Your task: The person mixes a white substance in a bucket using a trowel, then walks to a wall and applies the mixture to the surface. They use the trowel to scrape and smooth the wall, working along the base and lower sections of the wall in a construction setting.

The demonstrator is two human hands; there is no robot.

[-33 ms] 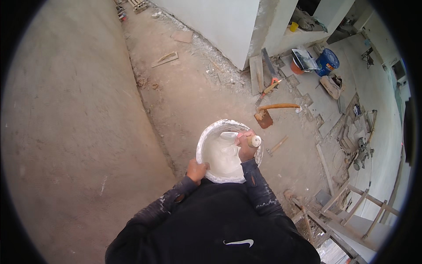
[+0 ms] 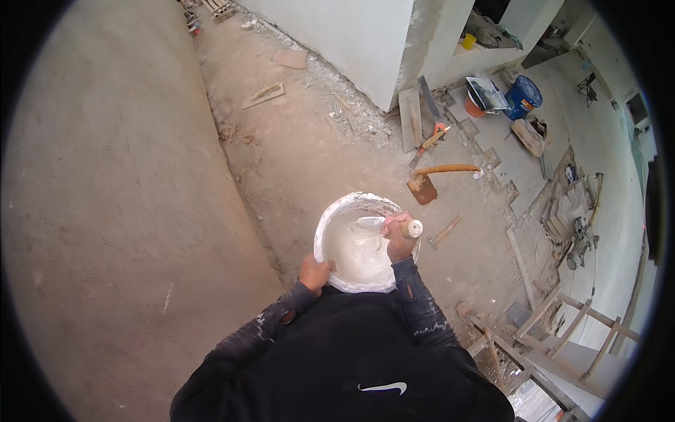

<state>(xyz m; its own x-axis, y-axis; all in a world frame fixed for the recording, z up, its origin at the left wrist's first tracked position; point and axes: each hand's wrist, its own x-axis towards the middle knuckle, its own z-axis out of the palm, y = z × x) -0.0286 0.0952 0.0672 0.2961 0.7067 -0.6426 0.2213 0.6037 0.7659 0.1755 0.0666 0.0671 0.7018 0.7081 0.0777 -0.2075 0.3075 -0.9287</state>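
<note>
A round white bucket (image 2: 330,211) sits close against my front, holding thick white plaster (image 2: 351,254). My left hand (image 2: 316,272) is closed over the bucket's left rim. Over the right side of the bucket, my right hand (image 2: 401,238) is wrapped round the thick wooden handle of a trowel (image 2: 412,228). The handle's butt points right, toward me; the blade reaches left into the plaster, partly sunk and coated white. Both sleeves carry white smears.
A hoe (image 2: 422,188) and a hammer (image 2: 445,231) lie right of the bucket. Farther off stand a blue bucket (image 2: 524,97) and an orange tub (image 2: 474,107). A wooden ladder-like frame (image 2: 583,318) is at lower right; a low wall (image 2: 126,183) runs along the left.
My right hand has shifted slightly right and toward me with the trowel, and the surface of the plaster has changed shape. My left hand stays on the rim.
</note>
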